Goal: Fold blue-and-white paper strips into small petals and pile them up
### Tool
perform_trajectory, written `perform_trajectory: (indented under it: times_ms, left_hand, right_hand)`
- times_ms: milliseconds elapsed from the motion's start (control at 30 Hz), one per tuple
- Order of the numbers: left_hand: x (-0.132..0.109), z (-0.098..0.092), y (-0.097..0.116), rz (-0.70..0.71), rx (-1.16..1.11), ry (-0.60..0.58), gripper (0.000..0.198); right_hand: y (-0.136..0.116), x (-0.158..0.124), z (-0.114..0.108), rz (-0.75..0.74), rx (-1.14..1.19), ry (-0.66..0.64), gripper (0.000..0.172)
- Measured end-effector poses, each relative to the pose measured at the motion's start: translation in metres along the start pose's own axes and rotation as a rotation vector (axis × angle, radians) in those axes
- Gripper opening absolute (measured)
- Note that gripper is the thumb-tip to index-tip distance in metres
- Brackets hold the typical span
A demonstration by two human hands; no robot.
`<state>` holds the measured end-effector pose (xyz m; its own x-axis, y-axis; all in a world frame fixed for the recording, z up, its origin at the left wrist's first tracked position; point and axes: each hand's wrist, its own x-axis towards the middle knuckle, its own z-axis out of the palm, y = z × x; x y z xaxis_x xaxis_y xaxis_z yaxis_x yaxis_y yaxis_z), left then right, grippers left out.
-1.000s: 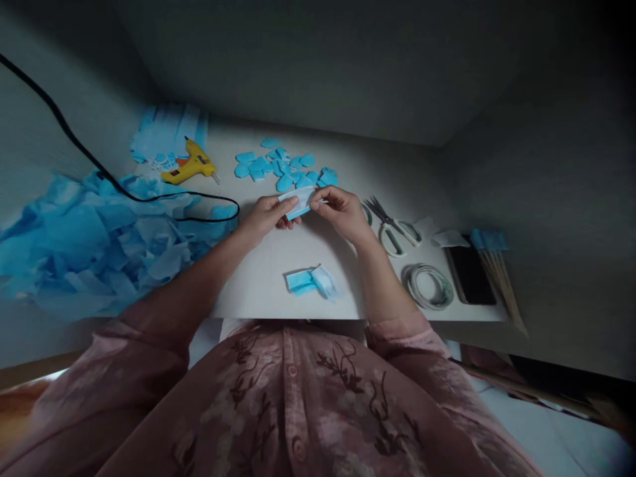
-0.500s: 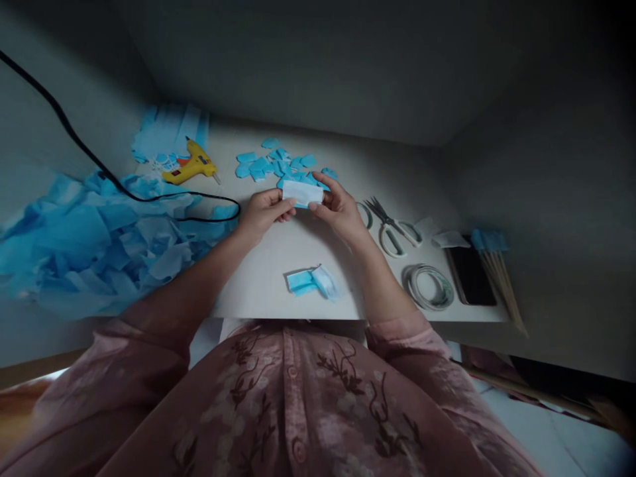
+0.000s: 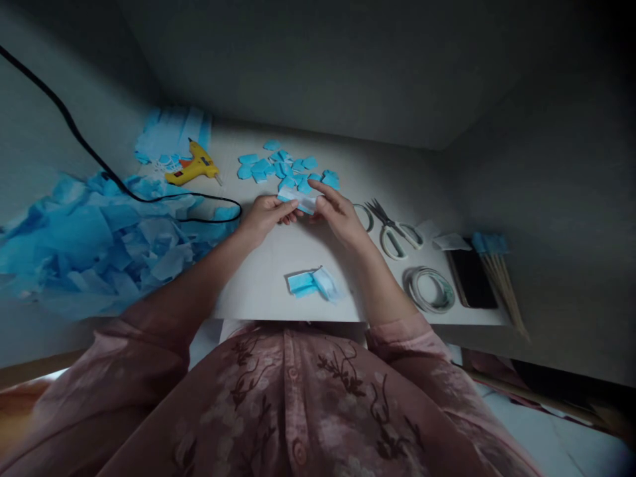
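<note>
Between my two hands, above the white table, is a small white and blue fabric piece [image 3: 300, 199]. My left hand [image 3: 271, 215] pinches its left end between thumb and fingers. At its right end my right hand [image 3: 338, 211] grips it, with the index finger raised and stretched out. Just beyond lie several small blue cut pieces [image 3: 278, 165]. Nearer my body, a folded blue piece [image 3: 303, 283] rests on the table beside a paler, curled part.
A yellow glue gun [image 3: 193, 165] and a large heap of blue scraps [image 3: 109, 232] are at the left, with a black cable over them. To the right lie scissors [image 3: 392, 228], tape rolls [image 3: 430, 289], a dark phone [image 3: 472, 278] and blue-tipped sticks [image 3: 501, 278].
The held piece has tilted, its right end now lower, and looks narrower. My right fingers have closed in over its right end.
</note>
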<state>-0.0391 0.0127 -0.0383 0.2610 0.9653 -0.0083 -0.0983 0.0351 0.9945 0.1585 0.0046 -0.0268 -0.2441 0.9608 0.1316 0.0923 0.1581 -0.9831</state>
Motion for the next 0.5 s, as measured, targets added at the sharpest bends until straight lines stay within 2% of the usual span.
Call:
perform_trajectory:
  times_ms: [100, 233, 333, 500]
  left_hand:
    - [-0.003, 0.000, 0.003, -0.037, 0.027, -0.091, 0.032]
    - [-0.007, 0.004, 0.007, -0.078, 0.054, -0.152, 0.025]
    - [-0.008, 0.005, 0.008, -0.081, 0.060, -0.126, 0.024]
    - [-0.006, 0.005, 0.008, -0.085, 0.066, -0.077, 0.026]
  right_hand:
    - [-0.005, -0.002, -0.004, 0.059, 0.045, 0.041, 0.071]
    - [-0.003, 0.000, -0.004, 0.085, 0.181, -0.028, 0.063]
    - [0.002, 0.003, -0.001, 0.026, 0.197, 0.012, 0.057]
    - [0.005, 0.005, 0.003, -0.087, 0.096, 0.099, 0.044]
